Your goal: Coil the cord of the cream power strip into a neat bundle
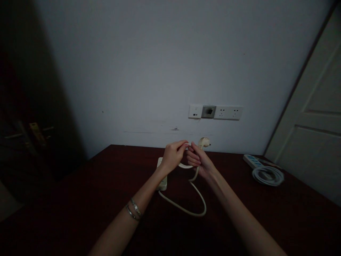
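My left hand (172, 153) pinches a section of white power cord (197, 192) between thumb and fingertips. Close beside it, my right hand (198, 159) is closed around the same cord. The cord's rounded off-white plug (204, 142) sticks up just beyond my right hand, its pins toward the right. Below the hands, the cord sags in a loose loop over the dark red table and runs to a white power strip (163, 182). My left hand and forearm cover part of that strip.
Wall sockets (228, 112) and a grey socket plate (208, 111) sit above the table's back edge. On the right of the table (128, 167) lies another power strip (252, 161) with a coiled white cord (268, 176). A white door (317, 106) stands at right.
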A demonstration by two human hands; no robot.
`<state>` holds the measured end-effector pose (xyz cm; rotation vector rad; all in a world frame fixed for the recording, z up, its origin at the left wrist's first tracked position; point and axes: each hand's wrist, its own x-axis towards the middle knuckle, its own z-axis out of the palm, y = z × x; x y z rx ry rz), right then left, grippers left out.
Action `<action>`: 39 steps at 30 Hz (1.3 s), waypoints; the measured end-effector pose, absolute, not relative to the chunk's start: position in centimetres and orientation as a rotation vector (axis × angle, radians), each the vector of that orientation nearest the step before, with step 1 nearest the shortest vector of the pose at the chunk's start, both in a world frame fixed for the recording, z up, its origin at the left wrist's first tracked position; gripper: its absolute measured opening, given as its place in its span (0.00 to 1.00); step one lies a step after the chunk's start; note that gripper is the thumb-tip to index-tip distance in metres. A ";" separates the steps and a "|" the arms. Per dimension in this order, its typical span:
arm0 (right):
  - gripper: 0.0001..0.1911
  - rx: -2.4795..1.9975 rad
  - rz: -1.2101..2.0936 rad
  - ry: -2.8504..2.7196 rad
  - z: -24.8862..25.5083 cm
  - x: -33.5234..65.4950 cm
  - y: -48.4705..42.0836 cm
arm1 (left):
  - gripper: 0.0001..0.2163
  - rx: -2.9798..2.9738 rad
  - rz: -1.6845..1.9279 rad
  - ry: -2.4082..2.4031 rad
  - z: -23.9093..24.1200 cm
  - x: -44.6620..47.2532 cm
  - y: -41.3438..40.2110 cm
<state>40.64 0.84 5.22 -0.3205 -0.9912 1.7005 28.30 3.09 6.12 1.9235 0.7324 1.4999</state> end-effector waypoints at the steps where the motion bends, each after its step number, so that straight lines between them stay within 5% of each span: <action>1: 0.17 -0.324 1.696 -0.993 5.3 40.7 0.8 | 0.10 1.858 1.451 0.717 6.2 28.3 3.1; 6: 0.16 -0.279 1.651 -0.972 6.7 41.9 0.3 | 0.26 1.392 1.250 0.451 6.7 27.5 3.9; 18: 0.14 -0.023 1.369 -0.713 9.9 47.4 -1.6 | 0.26 1.286 0.579 0.334 -0.2 32.2 2.4; 24: 0.13 0.015 1.269 -0.736 10.3 49.3 -2.3 | 0.15 1.254 0.167 0.333 -1.8 32.3 1.8; 31: 0.12 0.138 1.392 -0.731 11.2 52.4 -3.4 | 0.11 0.929 0.408 0.344 1.0 30.4 4.4; 39: 0.15 -0.398 1.316 -1.049 10.1 50.3 -1.7 | 0.13 0.596 0.602 0.333 4.5 26.3 6.9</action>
